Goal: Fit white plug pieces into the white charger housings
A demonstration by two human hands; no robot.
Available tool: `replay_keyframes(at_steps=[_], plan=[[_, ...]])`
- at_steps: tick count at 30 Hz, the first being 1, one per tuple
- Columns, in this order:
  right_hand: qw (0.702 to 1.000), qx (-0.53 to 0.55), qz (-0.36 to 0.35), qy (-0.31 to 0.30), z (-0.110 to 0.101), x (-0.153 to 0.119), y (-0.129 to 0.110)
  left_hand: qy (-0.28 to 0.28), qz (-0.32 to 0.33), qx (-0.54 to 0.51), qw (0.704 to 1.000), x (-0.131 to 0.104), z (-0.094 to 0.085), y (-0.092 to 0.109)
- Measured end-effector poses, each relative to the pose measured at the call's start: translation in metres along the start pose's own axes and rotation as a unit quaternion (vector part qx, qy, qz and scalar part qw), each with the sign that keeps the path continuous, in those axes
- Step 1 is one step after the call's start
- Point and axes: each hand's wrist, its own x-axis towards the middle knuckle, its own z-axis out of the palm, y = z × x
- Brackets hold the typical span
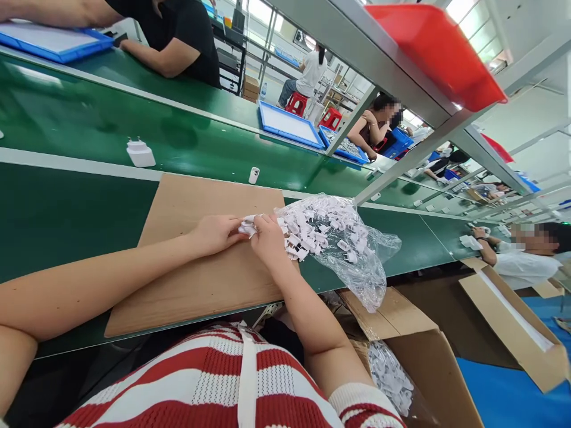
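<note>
Over a brown cardboard sheet (191,205) on the green bench, my two hands meet around a small white plastic part (248,226). My left hand (218,233) pinches its left end with the fingertips. From the other side my right hand (268,239) is closed on the same part, and its fingers hide much of it. Just right of my right hand, a clear plastic bag (375,249) lies spread out, with many loose white plastic parts (312,229) on it.
Behind the sheet, a white plug adapter (140,153) and a smaller white piece (254,175) sit on the green conveyor (200,145). Blue trays (292,126) stand beyond. A red bin (437,47) hangs overhead. An open cardboard box (428,368) is below right. Co-workers sit across and to the right.
</note>
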Motion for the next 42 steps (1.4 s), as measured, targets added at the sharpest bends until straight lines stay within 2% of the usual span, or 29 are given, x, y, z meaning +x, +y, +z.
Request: replay_keyframes(at_steps=[3,5,8,11,13,16,18,20,21,22,24,26,27,29,31,32,34,37,39,42], plan=[[0.993,0.112,0.041,0.008,-0.009,0.0,0.011,-0.045,-0.022,0.007,0.999,0.01,-0.012,0.0],[0.982,0.159,0.084,0.049,-0.021,-0.005,0.022,-0.052,-0.076,-0.023,0.996,0.024,-0.024,-0.005],[0.981,0.068,0.156,0.092,-0.039,-0.02,0.036,0.016,-0.166,-0.057,0.984,0.049,-0.046,-0.024],[0.978,-0.082,0.191,0.036,-0.048,-0.03,0.04,0.078,-0.222,-0.037,0.971,0.069,-0.066,-0.05],[0.973,-0.143,0.18,-0.013,-0.046,-0.029,0.038,0.097,-0.246,-0.026,0.964,0.077,-0.075,-0.065],[0.971,-0.179,0.147,-0.057,-0.04,-0.02,0.036,0.114,-0.268,-0.01,0.956,0.085,-0.081,-0.077],[0.972,-0.179,0.143,-0.061,-0.037,-0.013,0.037,0.134,-0.288,0.007,0.948,0.091,-0.08,-0.078],[0.975,-0.16,0.153,-0.039,-0.035,-0.008,0.037,0.168,-0.275,0.056,0.945,0.097,-0.077,-0.076],[0.977,-0.139,0.159,-0.017,-0.035,-0.006,0.038,0.177,-0.247,0.091,0.948,0.1,-0.075,-0.075],[0.981,-0.106,0.165,0.013,-0.034,-0.006,0.038,0.172,-0.208,0.128,0.954,0.103,-0.073,-0.073],[0.98,0.007,0.184,0.074,-0.031,-0.005,0.036,0.116,-0.122,0.187,0.968,0.11,-0.068,-0.071],[0.954,0.179,0.216,0.106,-0.028,-0.006,0.032,0.023,-0.081,0.208,0.975,0.118,-0.066,-0.072],[0.927,0.275,0.236,0.102,-0.027,-0.007,0.03,-0.022,-0.077,0.207,0.975,0.122,-0.066,-0.073],[0.853,0.443,0.268,0.068,-0.026,-0.011,0.025,-0.081,-0.095,0.193,0.973,0.13,-0.068,-0.077],[0.784,0.556,0.273,0.037,-0.027,-0.016,0.02,-0.089,-0.13,0.176,0.972,0.136,-0.072,-0.079],[0.76,0.592,0.267,0.032,-0.029,-0.018,0.019,-0.079,-0.141,0.172,0.972,0.136,-0.075,-0.078],[0.728,0.635,0.254,0.032,-0.032,-0.024,0.017,-0.054,-0.135,0.166,0.975,0.132,-0.079,-0.071],[0.715,0.656,0.239,0.033,-0.032,-0.028,0.017,-0.042,-0.08,0.138,0.986,0.108,-0.077,-0.047],[0.729,0.644,0.227,0.036,-0.028,-0.027,0.017,-0.043,-0.051,0.099,0.993,0.083,-0.069,-0.028],[0.792,0.574,0.198,0.067,-0.019,-0.022,0.016,-0.048,-0.042,0.022,0.998,0.043,-0.049,-0.006]])
